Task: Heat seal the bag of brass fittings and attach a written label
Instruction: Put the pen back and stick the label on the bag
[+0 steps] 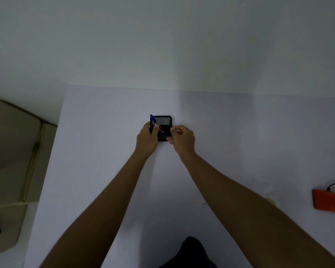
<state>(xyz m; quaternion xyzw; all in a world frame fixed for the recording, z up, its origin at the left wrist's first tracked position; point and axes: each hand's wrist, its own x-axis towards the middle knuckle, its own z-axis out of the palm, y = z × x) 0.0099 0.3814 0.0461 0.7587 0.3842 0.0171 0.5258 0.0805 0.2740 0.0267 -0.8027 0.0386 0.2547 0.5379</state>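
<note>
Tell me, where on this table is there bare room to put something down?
Bare table lies left of the left hand, and between the right hand and the orange device. It is crowded only around the black holder.

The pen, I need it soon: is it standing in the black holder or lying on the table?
In the holder. The pen leans tilted in the black holder, blue cap up, left hand beside it.

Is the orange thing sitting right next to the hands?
No, the orange thing lies far off at the table's right edge, while both hands are at the black holder in the middle.
</note>
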